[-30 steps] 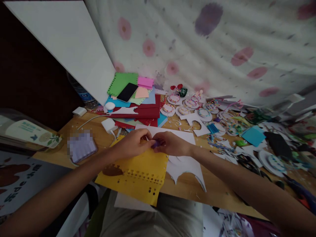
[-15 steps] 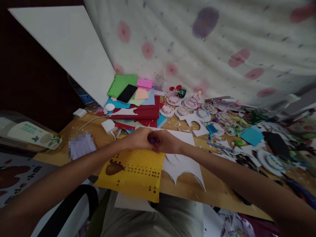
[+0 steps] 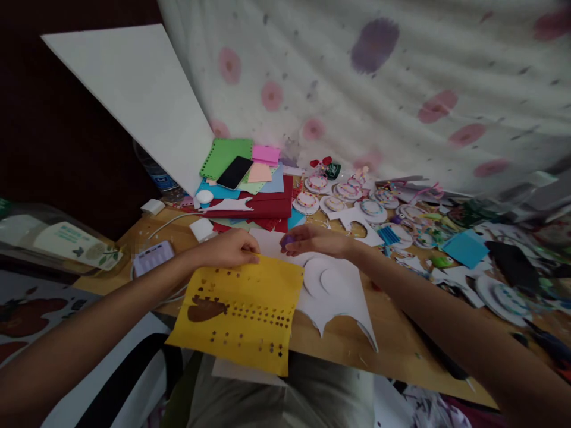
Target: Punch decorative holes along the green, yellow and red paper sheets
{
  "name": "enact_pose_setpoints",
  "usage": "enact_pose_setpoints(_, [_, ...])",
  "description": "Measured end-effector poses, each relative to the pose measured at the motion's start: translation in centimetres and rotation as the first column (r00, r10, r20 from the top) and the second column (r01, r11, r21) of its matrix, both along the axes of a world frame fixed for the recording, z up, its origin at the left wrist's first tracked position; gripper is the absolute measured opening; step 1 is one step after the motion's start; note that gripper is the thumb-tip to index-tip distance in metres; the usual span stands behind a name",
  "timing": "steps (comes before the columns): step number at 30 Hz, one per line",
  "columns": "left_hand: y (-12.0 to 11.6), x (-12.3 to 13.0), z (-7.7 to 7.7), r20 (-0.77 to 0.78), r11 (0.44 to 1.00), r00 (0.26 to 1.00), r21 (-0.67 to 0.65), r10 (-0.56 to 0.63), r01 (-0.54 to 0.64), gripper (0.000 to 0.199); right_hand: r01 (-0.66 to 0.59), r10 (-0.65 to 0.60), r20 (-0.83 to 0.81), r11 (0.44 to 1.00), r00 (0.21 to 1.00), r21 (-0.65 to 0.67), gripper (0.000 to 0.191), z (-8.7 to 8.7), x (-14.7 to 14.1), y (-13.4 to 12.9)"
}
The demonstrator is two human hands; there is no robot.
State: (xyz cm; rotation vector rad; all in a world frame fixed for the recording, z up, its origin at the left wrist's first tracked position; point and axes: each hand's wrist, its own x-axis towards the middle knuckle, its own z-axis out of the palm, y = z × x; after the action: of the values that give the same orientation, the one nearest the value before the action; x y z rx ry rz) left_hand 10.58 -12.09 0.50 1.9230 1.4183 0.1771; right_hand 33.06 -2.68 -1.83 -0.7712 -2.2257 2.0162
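A yellow sheet [image 3: 250,291] with many small punched holes and a larger cut-out lies at the front edge of the table. My left hand [image 3: 234,246] is closed on the top edge of this sheet, its fingers pinched. To the right, my right hand [image 3: 314,241] is closed round a small purple object [image 3: 288,241] at its fingertips, above white paper. That white paper [image 3: 352,285] has curved cuts along its lower edge, with round white pieces on it.
Behind are a black phone [image 3: 235,172], coloured papers and a red folder [image 3: 279,204]. Beaded rings on white discs [image 3: 371,209], paper scraps and blue sticky notes [image 3: 466,246] cover the right side. A bottle [image 3: 71,241] and a white power strip [image 3: 154,257] stand left.
My hands, together before, have moved apart. The left now grips the yellow sheet's top edge, while the right has shifted right with the purple object. The view has shifted slightly.
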Motion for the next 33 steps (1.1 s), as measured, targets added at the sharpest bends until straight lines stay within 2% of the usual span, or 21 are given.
enact_pose_setpoints(2, [-0.1, 0.1, 0.0, 0.029, 0.999, 1.000, -0.036, -0.001, 0.002, 0.020, 0.053, -0.053, 0.033, 0.999, 0.998, -0.008, 0.028, 0.3, 0.2, 0.3])
enact_pose_setpoints(7, [-0.2, 0.4, 0.0, 0.080, 0.995, 0.997, -0.097, 0.024, -0.016, 0.021, 0.034, -0.055, 0.099, 0.980, 0.994, 0.198, 0.024, 0.2, 0.0, 0.5])
enact_pose_setpoints(12, [-0.4, 1.0, 0.2, 0.080, 0.997, 0.997, -0.076, 0.008, -0.002, 0.022, 0.017, -0.020, 0.056, 0.998, 0.998, 0.062, 0.036, 0.5, 0.0, 0.3])
enact_pose_setpoints(16, [-0.3, 1.5, 0.3, 0.090, 0.997, 0.996, -0.073, 0.004, 0.002, 0.022, 0.044, -0.056, 0.108, 0.993, 0.993, 0.111, 0.030, 1.1, 0.0, 0.1])
enact_pose_setpoints(21, [0.1, 1.8, 0.1, 0.121, 0.999, 0.992, -0.035, -0.028, 0.032, 0.021, -0.024, 0.014, 0.080, 0.991, 0.997, 0.130, 0.033, 1.2, -0.1, 0.0])
enact_pose_setpoints(26, [0.4, 1.8, 0.0, 0.122, 0.999, 0.992, -0.026, -0.033, 0.036, 0.022, -0.026, 0.007, 0.109, 0.986, 0.994, 0.167, 0.031, 1.2, 0.0, -0.1])
enact_pose_setpoints(30, [0.5, 1.9, -0.1, 0.126, 0.998, 0.991, -0.042, -0.038, 0.043, 0.024, -0.164, 0.141, 0.123, 0.964, 0.982, 0.209, 0.030, 1.8, -0.3, -0.3])
enact_pose_setpoints(33, [0.6, 2.0, -0.1, 0.124, 0.997, 0.991, -0.064, -0.041, 0.050, 0.024, -0.208, 0.179, 0.144, 0.952, 0.973, 0.225, 0.032, 2.0, -0.5, -0.5])
